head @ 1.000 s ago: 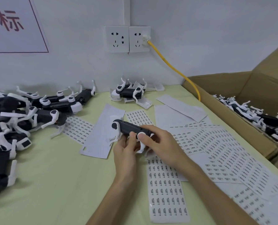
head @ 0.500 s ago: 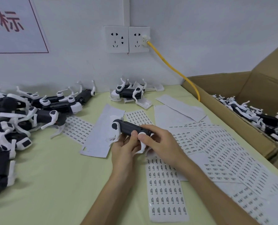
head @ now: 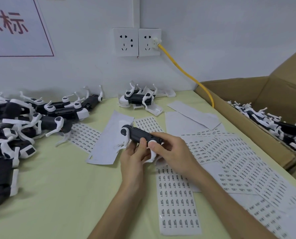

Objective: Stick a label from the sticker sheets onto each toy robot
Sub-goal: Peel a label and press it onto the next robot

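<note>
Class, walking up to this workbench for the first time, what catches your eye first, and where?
At the centre, the left hand and right hand grip one black-and-white toy robot. A heap of robots sprawls at the left; sticker sheets fan out on the right, beside a cardboard box holding more.

Toy robot [head: 137, 135]: black body, white joints and legs.
Sticker sheets [head: 178, 200]: white, rows of small black-printed labels.
Counter [head: 57, 187]: pale yellow-green.
Cable [head: 187, 75]: yellow.
Box [head: 257, 135]: brown cardboard.
Sockets [head: 137, 42]: white.
Sign [head: 14, 26]: white, dark red border and characters.
</note>
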{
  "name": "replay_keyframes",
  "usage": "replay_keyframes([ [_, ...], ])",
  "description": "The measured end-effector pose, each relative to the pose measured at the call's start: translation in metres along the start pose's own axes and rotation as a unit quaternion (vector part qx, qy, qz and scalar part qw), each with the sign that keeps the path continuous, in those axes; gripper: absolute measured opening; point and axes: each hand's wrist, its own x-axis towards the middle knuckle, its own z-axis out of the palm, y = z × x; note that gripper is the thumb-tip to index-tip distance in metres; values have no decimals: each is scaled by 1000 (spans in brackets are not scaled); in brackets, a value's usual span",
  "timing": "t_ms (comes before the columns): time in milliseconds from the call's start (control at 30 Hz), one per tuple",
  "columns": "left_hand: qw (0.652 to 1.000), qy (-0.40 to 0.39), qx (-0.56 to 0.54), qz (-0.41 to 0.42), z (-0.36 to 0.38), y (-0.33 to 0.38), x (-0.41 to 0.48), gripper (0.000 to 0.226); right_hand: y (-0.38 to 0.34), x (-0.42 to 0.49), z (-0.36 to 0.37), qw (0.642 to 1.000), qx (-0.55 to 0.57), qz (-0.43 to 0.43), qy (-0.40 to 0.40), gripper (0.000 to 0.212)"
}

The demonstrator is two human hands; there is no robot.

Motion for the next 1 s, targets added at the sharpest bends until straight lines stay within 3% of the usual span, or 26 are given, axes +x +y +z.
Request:
replay_keyframes([
  [167, 1000, -8, 6, 7, 1, 2, -1, 27, -2, 0, -2, 999, 35, 2, -13, 42],
  [367, 998, 60, -19, -4, -2, 4, 4, 27, -5, 2, -5, 992, 126, 5, -17, 38],
  [667, 998, -58, -3, 36, 0, 4, -2, 26, -4, 2, -3, 991, 132, -13, 16, 34],
  [833, 999, -32, -9, 30, -1, 3, -1, 41, -3, -1, 0, 996, 85, -27, 24, 47],
  [1000, 999, -32, -32, 9, 0, 0, -1, 31, -3, -5, 2, 996, 41, -56, 49, 52],
])
